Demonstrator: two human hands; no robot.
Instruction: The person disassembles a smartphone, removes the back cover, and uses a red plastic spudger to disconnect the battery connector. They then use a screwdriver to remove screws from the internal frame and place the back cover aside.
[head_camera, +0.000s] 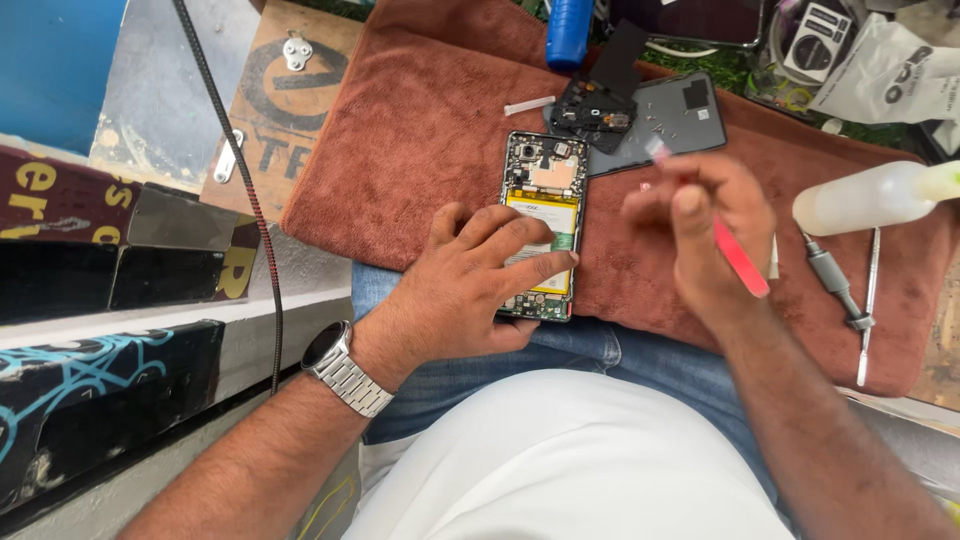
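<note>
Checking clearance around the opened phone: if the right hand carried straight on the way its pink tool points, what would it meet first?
Probably the black back cover beyond the right hand; the pink tool points up-left, though depth is unclear.

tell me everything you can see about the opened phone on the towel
The opened phone lies flat, back cover off, on a rust-brown towel across the person's lap. A dark frame surrounds a yellow-and-white battery in the middle, with circuit boards and metal shields above and below. The left hand rests on its lower half, fingers spread over the battery. The right hand, holding a pink tool, is beside it, not touching.
</note>
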